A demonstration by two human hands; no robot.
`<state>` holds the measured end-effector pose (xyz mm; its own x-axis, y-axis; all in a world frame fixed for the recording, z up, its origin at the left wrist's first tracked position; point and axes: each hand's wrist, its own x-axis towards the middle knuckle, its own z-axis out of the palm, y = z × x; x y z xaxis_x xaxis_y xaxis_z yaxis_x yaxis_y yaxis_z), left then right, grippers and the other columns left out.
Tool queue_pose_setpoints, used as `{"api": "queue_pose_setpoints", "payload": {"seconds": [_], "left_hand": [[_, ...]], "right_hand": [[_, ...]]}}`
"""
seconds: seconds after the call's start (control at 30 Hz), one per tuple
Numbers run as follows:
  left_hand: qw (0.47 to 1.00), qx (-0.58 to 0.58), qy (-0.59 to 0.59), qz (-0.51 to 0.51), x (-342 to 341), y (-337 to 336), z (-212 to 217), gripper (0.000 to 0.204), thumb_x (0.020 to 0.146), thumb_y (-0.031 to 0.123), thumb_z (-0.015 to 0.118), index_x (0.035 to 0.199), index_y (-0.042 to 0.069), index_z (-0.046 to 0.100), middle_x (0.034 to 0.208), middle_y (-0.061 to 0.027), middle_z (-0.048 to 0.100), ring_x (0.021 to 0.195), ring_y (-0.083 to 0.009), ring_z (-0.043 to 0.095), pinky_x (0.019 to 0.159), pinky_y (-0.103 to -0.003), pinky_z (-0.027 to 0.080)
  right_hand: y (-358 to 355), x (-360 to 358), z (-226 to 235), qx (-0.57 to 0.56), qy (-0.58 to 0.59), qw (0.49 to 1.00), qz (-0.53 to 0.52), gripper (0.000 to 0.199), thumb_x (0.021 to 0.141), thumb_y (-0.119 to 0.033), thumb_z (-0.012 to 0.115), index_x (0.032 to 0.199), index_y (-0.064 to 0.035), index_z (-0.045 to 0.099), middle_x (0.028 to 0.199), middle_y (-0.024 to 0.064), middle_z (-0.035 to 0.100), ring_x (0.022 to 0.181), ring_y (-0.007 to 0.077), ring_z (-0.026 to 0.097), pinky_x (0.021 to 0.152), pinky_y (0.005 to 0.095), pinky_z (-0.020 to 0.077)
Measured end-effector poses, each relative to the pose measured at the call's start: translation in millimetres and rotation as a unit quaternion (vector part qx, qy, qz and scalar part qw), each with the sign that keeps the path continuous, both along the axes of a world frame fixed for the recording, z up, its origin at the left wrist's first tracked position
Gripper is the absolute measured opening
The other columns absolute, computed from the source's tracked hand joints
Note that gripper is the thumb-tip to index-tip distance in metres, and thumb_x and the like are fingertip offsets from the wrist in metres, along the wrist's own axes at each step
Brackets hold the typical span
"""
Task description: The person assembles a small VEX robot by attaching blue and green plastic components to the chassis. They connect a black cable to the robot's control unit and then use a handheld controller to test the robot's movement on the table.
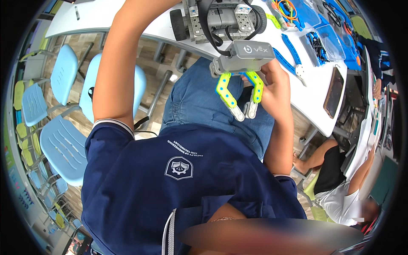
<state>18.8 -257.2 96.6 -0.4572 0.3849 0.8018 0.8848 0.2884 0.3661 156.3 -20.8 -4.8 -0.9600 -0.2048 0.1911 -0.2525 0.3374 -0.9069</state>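
My right hand (277, 91) is closed around the side of a robot claw, with its fingers partly hidden behind the grey housing. The claw has a grey motor block (240, 57) and two bent yellow-green arms (226, 94) with pale tips, which point toward my body and come close together. Black cables (207, 21) loop between the block and a grey wheeled robot base (223, 19) on the table. My left forearm (121, 55) reaches up past the top edge, and the left hand is outside the picture.
Blue curved beams (291, 49) lie on the white table (314, 95) to the right, near a dark phone or tablet (334, 92). Clear-lidded blue parts boxes (331, 42) stand beyond. Light blue chairs (63, 148) fill the left. A person in white (340, 197) sits at right.
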Motion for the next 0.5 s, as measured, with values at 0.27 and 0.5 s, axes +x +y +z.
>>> {"api": "queue_pose_setpoints", "payload": {"seconds": [0.27,0.5], "left_hand": [[0.997,0.079,0.003,0.001,8,1,-22,0.013,0.09,0.0,0.066,0.102,0.001,0.068,0.093,-0.0056,0.07,0.085,-0.013,0.065,0.077,-0.025,0.051],[0.979,0.147,-0.085,0.116,52,-10,-56,0.018,0.085,0.003,0.075,0.102,0.0,0.069,0.092,-0.0061,0.07,0.085,-0.0124,0.064,0.078,-0.025,0.049]], "right_hand": [[-7,-34,-6,-0.049,0.046,0.998,-0.012,0.038,0.084,0.01,0.067,0.119,-0.0013,0.059,0.101,0.0066,0.072,0.103,0.0146,0.069,0.087,0.0291,0.0526],[-3,-33,-8,-0.081,0.037,0.996,0.014,0.037,0.086,0.009,0.069,0.12,0.0021,0.057,0.111,0.0079,0.069,0.107,0.0148,0.066,0.094,0.0301,0.0522]]}}
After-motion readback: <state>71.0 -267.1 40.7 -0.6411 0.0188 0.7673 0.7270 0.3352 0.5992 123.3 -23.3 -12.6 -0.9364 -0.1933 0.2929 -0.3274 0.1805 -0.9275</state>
